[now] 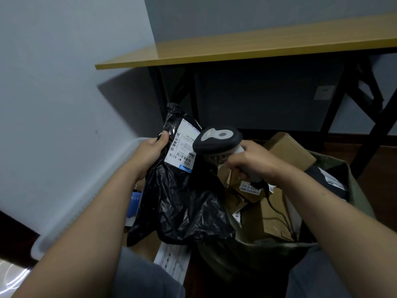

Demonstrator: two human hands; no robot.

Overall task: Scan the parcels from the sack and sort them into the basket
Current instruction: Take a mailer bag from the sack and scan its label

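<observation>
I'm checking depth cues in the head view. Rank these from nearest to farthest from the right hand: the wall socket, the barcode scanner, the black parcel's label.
1. barcode scanner: gripped in the right hand.
2. black parcel's label: just left, beside the scanner's head.
3. wall socket: far back, up and to the right.

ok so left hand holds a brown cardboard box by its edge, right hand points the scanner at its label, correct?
Not a cardboard box: in the head view the left hand grips a black plastic mailer bag by its edge. The rest holds: the right hand points the scanner at its white label.
</observation>
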